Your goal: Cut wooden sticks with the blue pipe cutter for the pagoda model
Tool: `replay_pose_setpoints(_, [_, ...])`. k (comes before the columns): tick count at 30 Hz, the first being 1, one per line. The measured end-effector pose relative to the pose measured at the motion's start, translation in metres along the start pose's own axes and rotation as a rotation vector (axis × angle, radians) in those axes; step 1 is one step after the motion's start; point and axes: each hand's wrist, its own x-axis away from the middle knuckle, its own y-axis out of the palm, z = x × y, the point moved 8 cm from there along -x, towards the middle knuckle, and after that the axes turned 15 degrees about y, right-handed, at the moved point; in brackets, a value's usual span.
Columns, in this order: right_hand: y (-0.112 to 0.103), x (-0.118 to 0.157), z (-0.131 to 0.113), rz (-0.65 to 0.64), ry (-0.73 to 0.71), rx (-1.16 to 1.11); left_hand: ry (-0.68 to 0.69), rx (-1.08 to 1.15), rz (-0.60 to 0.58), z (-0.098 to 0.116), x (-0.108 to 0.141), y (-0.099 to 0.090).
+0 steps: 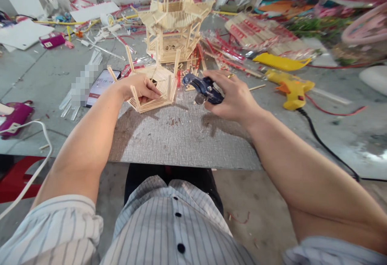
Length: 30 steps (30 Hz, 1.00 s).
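A low hexagonal frame of pale wooden sticks [155, 104], with short posts rising at its corners, lies on the grey table. My left hand [141, 87] reaches over its left side, fingers closed together on the inside; what they pinch, if anything, is hidden. To the right, my right hand [231, 95] grips a dark blue tool [208, 90] and holds it just beside the frame's right edge. Behind the frame stands a tiered wooden stick tower [173, 23].
A yellow glue gun [292, 89] with a black cord lies right of my right hand. Near it is a yellow serrated tool [281, 61]. A phone [101, 83] and clear sticks [80, 83] lie on the left. Stick packets [266, 33] and scraps clutter the back.
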Motion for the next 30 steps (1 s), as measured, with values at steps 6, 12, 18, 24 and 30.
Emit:
replay_pose_setpoints(6, [-0.0005, 0.0001, -0.005, -0.016, -0.007, 0.019, 0.005, 0.016, -0.005, 0.0006, -0.0016, 0.0001])
replay_pose_setpoints(12, [-0.0006, 0.0004, -0.0047, -0.011, -0.009, 0.008, -0.024, 0.006, -0.005, -0.0009, -0.0015, 0.0])
replay_pose_setpoints(18, [-0.0014, 0.0005, -0.0074, -0.01, -0.013, 0.014, -0.059, -0.013, 0.007, 0.0005, 0.0007, 0.0])
replay_pose_setpoints(24, [0.0009, 0.0009, -0.0052, -0.039, 0.007, 0.041, -0.001, 0.01, 0.0, -0.0021, -0.0042, -0.0002])
replay_pose_setpoints(30, [0.0029, 0.0005, -0.0054, -0.056, -0.004, 0.043, 0.051, 0.016, -0.019, -0.0013, -0.0076, 0.0008])
